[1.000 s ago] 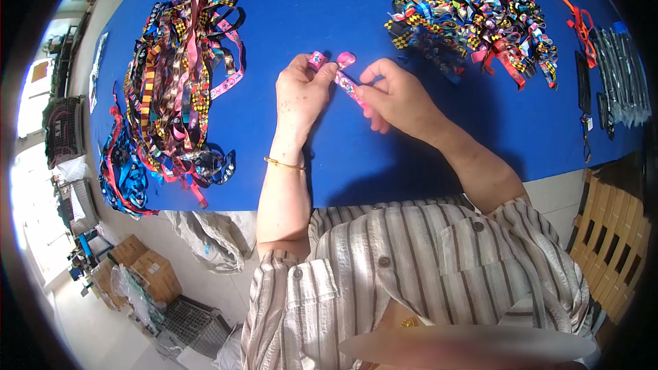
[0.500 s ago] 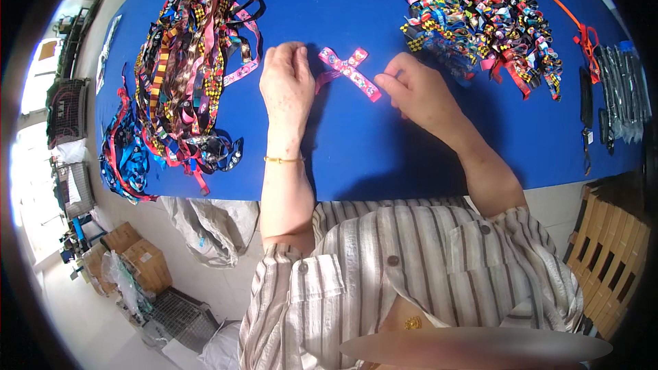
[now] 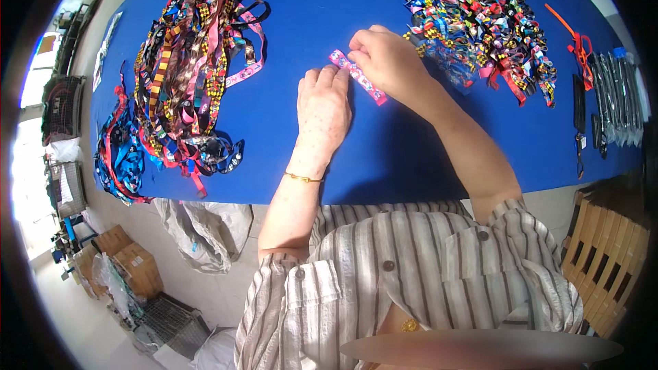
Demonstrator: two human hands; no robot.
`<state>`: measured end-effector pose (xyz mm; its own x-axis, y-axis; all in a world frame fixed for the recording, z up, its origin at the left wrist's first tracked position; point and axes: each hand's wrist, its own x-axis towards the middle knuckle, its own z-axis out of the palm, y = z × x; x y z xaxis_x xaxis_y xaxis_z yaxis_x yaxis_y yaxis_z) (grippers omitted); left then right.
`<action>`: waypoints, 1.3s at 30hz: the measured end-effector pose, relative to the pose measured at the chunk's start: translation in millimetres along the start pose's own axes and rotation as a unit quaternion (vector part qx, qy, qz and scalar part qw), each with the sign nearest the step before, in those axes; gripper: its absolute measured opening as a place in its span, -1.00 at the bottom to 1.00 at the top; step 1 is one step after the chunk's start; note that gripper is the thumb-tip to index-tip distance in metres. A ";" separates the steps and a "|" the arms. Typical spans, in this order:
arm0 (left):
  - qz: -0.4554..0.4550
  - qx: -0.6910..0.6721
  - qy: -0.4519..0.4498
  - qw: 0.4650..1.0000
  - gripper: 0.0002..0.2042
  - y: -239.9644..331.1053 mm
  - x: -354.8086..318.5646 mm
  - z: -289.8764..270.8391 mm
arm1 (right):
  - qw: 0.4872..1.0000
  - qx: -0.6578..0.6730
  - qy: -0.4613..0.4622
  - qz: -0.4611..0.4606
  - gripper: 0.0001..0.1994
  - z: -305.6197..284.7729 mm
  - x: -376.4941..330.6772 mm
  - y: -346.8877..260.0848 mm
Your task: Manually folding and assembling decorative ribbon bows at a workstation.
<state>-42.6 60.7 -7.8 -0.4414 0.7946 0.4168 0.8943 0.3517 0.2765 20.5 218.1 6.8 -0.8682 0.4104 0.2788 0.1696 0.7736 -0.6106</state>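
Note:
A short pink patterned ribbon (image 3: 363, 82) lies slanted on the blue table (image 3: 288, 157). My right hand (image 3: 387, 62) pinches its upper end between thumb and fingers. My left hand (image 3: 323, 106) lies palm down just left of the ribbon, fingertips touching it near the top. A thin gold bangle circles my left wrist.
A heap of long multicoloured ribbons (image 3: 192, 75) covers the table's left side. A pile of folded ribbon pieces (image 3: 480, 17) lies at the upper right. Black tools (image 3: 579, 109) and a red strap (image 3: 576, 41) sit at the right edge. Bags and boxes (image 3: 130, 260) stand on the floor at left.
The pink ribbon was crossed into a loop between both hands; now it lies as a single slanted strip, with my left hand flattened beside it and my right hand at its upper end.

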 end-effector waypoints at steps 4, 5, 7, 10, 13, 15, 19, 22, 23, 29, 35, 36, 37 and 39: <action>0.027 0.025 0.034 0.999 -0.67 -5.0 -1.6 1.8 | 0.999 -0.004 -0.043 0.012 -0.85 15.6 5.3 3.0; 0.024 0.025 0.036 0.999 -0.67 -4.8 -1.9 1.7 | 0.999 -0.004 -0.045 0.010 -0.85 15.7 6.4 4.1; 0.034 0.001 0.011 0.999 -0.66 -3.0 -2.4 -0.2 | 0.997 0.013 -0.071 0.020 -0.80 14.2 8.4 5.1; 0.013 -0.014 -0.015 1.000 -0.64 0.0 -4.1 -1.9 | 0.992 0.026 -0.115 0.051 -0.80 12.1 14.6 4.0; 0.017 -0.014 -0.021 1.000 -0.63 -0.3 -3.9 -1.9 | 0.998 0.007 -0.064 0.007 -0.86 17.7 16.9 7.1; 0.026 -0.024 -0.019 0.999 -0.62 2.2 -2.5 0.5 | 0.998 0.011 -0.064 0.008 -0.86 21.9 18.4 15.3; 0.042 -0.032 -0.013 0.999 -0.61 -0.5 -3.7 0.8 | 0.994 0.003 -0.104 0.019 -0.81 17.8 23.5 13.9; 0.050 -0.024 -0.028 0.998 -0.60 -1.8 -3.2 3.8 | 0.995 0.009 -0.103 0.012 -0.81 19.4 26.9 18.1; 0.050 -0.024 -0.030 0.998 -0.60 -1.2 -3.4 3.8 | 0.994 0.011 -0.104 0.013 -0.81 19.5 27.1 17.9; 0.055 -0.025 -0.051 0.997 -0.57 3.6 -4.1 3.6 | 0.996 -0.008 -0.087 0.009 -0.79 23.4 27.0 16.0; 0.062 -0.003 -0.033 0.998 -0.57 3.5 -6.6 5.4 | 0.994 -0.028 -0.103 0.022 -0.79 5.4 29.4 5.5; 0.064 0.003 -0.032 0.997 -0.57 3.7 -6.7 6.5 | 0.993 -0.052 -0.101 0.041 -0.77 -3.8 28.6 3.4; 0.065 0.008 -0.031 0.997 -0.58 4.3 -7.0 7.1 | 0.990 -0.074 -0.099 0.061 -0.74 -12.3 27.6 0.2; 0.062 0.014 -0.037 0.997 -0.58 3.6 -8.8 5.8 | 0.987 -0.092 -0.120 0.064 -0.73 -20.7 25.5 -1.1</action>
<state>-35.0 57.8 -15.4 -0.3215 0.8665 0.3818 0.9439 0.2609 0.2026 7.8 237.7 29.9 -0.9161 0.4008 0.0119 0.3467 0.8066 -0.4788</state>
